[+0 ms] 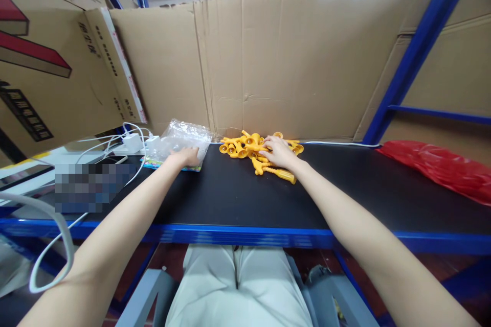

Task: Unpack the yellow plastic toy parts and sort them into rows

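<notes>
My left hand (186, 156) rests on a clear plastic bag (186, 134) at the left of the black tabletop, its fingers closing on the film. A strip of colourful print shows along the bag's lower edge. At the back middle lies a heap of yellow plastic pieces (240, 148) with cup-shaped ends and knobbly stems. My right hand (282, 151) is over the right side of this heap, fingers curled around a yellow plastic piece (256, 147). Just below that hand, a longer yellow piece with a twisted stem (282, 173) lies nearer to me.
A red plastic bag (437, 166) lies at the right. White chargers (132, 142) and cables crowd the left, beside a blurred-out patch (95, 188). Cardboard (299, 71) walls off the back. A blue metal post (422, 56) rises at right; the table's blue edge (245, 235) runs before me.
</notes>
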Tool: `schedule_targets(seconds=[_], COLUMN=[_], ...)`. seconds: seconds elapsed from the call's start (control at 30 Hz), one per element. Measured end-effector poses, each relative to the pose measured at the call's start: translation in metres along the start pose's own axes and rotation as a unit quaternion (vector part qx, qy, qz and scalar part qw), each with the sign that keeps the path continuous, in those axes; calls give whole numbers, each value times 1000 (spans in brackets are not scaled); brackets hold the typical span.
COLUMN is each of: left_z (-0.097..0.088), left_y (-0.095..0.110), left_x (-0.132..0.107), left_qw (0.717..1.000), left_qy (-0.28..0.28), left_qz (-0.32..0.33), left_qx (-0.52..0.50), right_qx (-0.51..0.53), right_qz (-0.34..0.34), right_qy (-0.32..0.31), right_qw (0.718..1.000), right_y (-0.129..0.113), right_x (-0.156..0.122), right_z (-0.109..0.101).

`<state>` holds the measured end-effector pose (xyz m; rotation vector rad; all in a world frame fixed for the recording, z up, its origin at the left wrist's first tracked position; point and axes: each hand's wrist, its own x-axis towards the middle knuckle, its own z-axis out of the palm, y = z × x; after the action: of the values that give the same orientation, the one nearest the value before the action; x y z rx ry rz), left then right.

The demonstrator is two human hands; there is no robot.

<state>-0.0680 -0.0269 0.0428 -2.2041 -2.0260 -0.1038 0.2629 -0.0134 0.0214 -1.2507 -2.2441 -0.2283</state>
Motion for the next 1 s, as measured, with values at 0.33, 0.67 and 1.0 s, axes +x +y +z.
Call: schedule_targets(seconds=[0.33, 0.67, 1.0], left_z=[-44, -27, -7], left_y=[111, 145, 122], left_x=[-10, -2, 5], left_qw=[966, 947, 945], left_qy=[147, 177, 140], left_qz=[126, 33, -8], left_qx=[-169, -265, -296], right_qx=[26, -14, -44], right_qz=[-41, -109, -162], right_qy=[40, 80, 85], right_qw=[998, 991, 982], right_y=[3, -30, -51], right_x=[2, 1, -1], right_z=[0, -18, -17])
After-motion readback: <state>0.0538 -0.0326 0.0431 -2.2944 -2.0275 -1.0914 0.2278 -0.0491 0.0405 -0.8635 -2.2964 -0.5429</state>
